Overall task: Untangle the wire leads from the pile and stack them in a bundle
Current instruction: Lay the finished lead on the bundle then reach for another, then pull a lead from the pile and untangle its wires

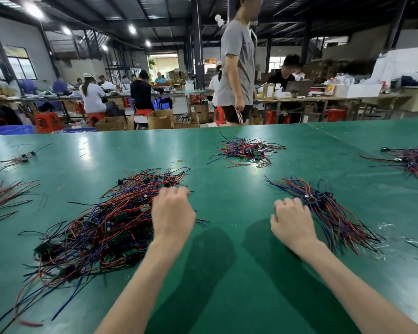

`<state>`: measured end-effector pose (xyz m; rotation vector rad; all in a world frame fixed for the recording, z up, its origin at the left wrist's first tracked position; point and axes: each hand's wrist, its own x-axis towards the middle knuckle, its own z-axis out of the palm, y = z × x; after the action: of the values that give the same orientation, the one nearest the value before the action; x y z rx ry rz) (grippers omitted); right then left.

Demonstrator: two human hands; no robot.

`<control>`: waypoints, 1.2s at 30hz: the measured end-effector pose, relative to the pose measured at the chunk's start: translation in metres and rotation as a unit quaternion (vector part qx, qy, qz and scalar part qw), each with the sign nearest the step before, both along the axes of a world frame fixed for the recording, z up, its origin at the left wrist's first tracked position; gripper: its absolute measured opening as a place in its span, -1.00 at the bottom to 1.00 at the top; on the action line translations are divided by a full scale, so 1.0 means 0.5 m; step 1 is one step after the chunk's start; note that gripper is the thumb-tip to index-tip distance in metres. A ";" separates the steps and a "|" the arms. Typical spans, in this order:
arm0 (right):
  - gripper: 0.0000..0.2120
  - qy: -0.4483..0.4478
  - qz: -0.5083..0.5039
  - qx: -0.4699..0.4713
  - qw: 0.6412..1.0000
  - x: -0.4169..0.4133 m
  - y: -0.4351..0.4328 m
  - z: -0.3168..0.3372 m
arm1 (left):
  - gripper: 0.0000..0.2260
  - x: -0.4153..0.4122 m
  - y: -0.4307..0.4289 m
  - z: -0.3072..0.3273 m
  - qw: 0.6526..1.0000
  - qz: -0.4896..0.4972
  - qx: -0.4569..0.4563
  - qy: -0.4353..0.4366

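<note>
"Left hand (173, 213) first – what's it doing?"

"Knuckles up at the right edge of the tangled pile (94, 227), fingers curled down among the red, blue and black leads. Whether they pinch a wire I can't tell (the back of the hand hides the tips)."

"And the right hand (291, 220)?"

"Curled too, touching the left side of the bundle (328, 213), which lies fanned on the green table (232, 189), well apart from the pile. Gripping or just resting – can't tell."

"Which step, then?"

"Picking the next lead, I'd judge: the pile is large, the bundle modest. That calls for singling out one lead, drawing it free slowly so neighbours don't drag along, then laying it aligned on the bundle."
</note>
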<state>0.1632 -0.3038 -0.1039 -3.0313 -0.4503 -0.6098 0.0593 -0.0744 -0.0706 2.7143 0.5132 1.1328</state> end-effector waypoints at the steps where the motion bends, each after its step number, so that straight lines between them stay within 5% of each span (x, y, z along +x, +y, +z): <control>1: -0.81 0.010 0.019 -0.005 1.000 -0.004 0.008 -0.009 | -0.70 -0.002 0.028 0.013 0.999 0.048 -0.003 -0.012; 6: -0.83 0.013 0.064 0.017 0.998 -0.004 0.027 -0.032 | -0.64 -0.034 0.146 0.029 0.977 0.185 -0.092 0.056; 11: -0.82 0.009 0.074 0.042 0.996 -0.002 0.026 -0.040 | -0.87 -0.045 0.182 0.019 0.974 0.189 -0.109 0.064; 16: -0.82 0.007 0.086 0.061 0.994 -0.002 0.024 -0.045 | -0.89 -0.040 0.184 0.044 0.968 0.221 -0.098 0.064; 24: -0.83 0.006 0.087 0.074 0.993 0.002 0.023 -0.048 | -0.87 -0.056 0.202 0.127 0.946 0.068 -0.305 0.087; 26: -0.83 0.006 0.086 0.073 0.994 0.002 0.023 -0.049 | -0.90 -0.060 0.208 0.141 0.949 0.068 -0.305 0.046; 29: -0.84 0.009 0.085 0.077 0.993 0.003 0.023 -0.048 | -0.87 -0.060 0.210 0.153 0.972 0.122 -0.187 -0.077; 36: -0.84 0.012 0.078 0.070 0.994 -0.001 0.022 -0.043 | -0.78 -0.063 0.197 0.169 0.946 0.080 -0.132 -0.286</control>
<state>0.1625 -0.2926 -0.1255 -2.8348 -0.6088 -0.5705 0.0277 0.0242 0.0139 2.0137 0.7292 1.6680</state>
